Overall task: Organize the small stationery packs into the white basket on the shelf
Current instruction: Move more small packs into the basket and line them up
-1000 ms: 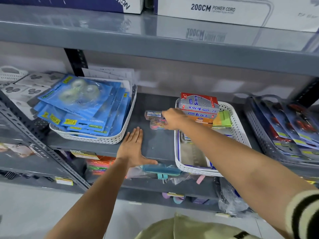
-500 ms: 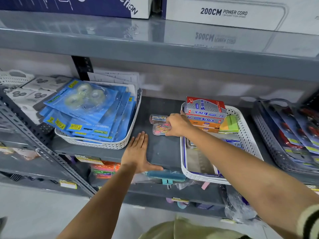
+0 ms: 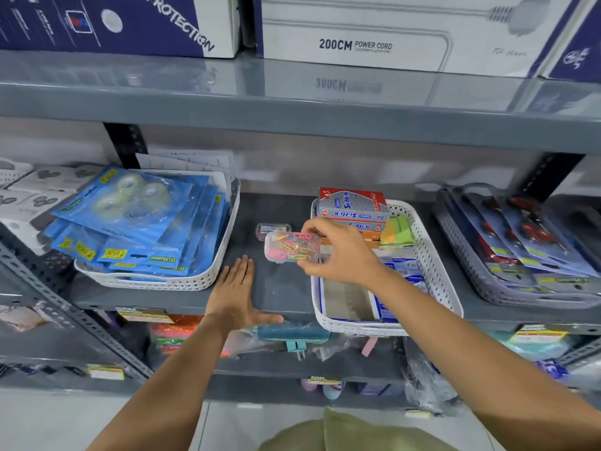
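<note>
On the grey shelf [image 3: 279, 288], between two white baskets, right hand [image 3: 338, 252] pinches a clip pack [image 3: 292, 247] by its right end, thumb below, fingers on top. Pack lifted clear of the shelf, tilted slightly, just left of the right basket [image 3: 435, 255] rim. Pack: small clear plastic box, rounded corners, filled with loose paper clips in pink, yellow, green, orange. A second pack [image 3: 273, 228] lies flat on the shelf behind it; similar clear case, white-blue label on top, contents unclear.

Left hand [image 3: 234, 294] open, palm flat on the shelf near its front edge, fingers together pointing back, thumb spread to the right; holds nothing.

Right basket: perforated walls, front part bare. At its back, stacked boxes [image 3: 353, 208] marked "Softek", red and grey-blue; green-yellow pads [image 3: 398, 229] beside them; blue-white packs [image 3: 403, 271] along the right wall.

Left basket [image 3: 182, 281] holds blue carded tape packs [image 3: 130, 216], overlapping, yellow price tags near front
</note>
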`<control>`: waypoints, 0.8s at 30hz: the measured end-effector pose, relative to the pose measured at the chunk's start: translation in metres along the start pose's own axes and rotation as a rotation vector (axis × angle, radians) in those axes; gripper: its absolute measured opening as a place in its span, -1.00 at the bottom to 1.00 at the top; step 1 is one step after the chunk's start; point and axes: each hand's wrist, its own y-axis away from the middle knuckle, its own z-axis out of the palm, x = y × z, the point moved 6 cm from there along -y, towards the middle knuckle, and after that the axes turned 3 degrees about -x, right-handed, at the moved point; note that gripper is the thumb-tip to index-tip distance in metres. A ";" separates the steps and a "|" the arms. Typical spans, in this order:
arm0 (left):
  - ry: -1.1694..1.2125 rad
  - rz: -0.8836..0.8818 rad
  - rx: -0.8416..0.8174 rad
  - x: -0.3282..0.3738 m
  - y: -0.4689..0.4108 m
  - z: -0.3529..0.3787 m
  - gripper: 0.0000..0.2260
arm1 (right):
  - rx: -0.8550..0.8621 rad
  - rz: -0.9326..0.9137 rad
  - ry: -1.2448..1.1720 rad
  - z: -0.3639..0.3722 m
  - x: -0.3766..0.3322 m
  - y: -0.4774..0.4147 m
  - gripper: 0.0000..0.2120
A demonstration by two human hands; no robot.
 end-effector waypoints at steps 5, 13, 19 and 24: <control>0.026 -0.005 -0.017 0.001 0.001 -0.002 0.40 | 0.136 -0.080 -0.059 -0.033 -0.029 0.031 -0.58; 0.041 -0.013 -0.019 0.002 0.002 -0.003 0.40 | 0.200 -0.087 -0.120 -0.045 -0.024 0.050 -0.57; 0.029 -0.004 -0.026 0.001 0.002 -0.001 0.39 | 0.180 0.019 -0.094 -0.041 0.008 0.052 -0.58; 0.024 -0.022 -0.050 0.001 0.001 -0.001 0.40 | -0.009 0.083 0.047 -0.021 0.038 0.053 -0.56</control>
